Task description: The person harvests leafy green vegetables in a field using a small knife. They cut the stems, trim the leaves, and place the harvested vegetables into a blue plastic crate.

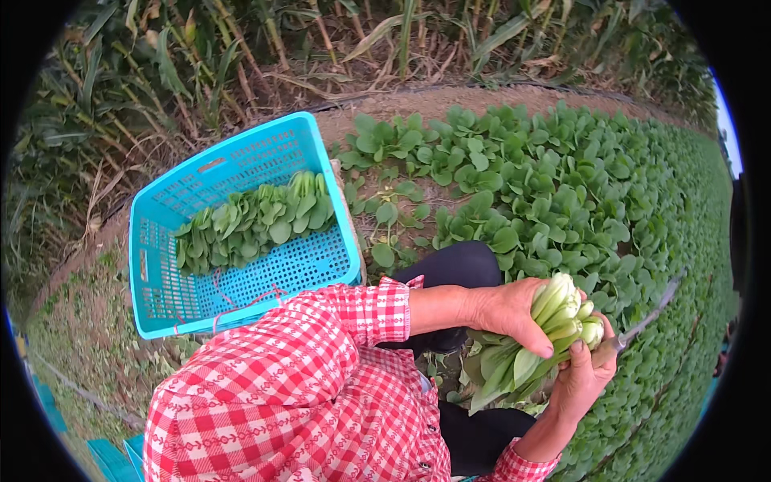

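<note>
A bunch of green leafy vegetables with pale stalks, like bok choy (560,316), lies between my hands, cut ends up and leaves hanging down. My left hand (512,313) grips it around the stalks, thumb across the front. Below, my right hand (584,373) holds the wooden handle of a sickle-like harvesting knife (652,310), whose narrow blade points out over the crop. The right thumb and fingertips also press the stalk ends. Part of the handle is hidden in the palm.
A turquoise perforated plastic crate (141,241) stands left of my knees, with a row of cut greens (259,220) along one side and pink string (247,302) near its front. Growing leafy plants (560,181) cover the right. Tall corn stalks (241,54) line the far edge.
</note>
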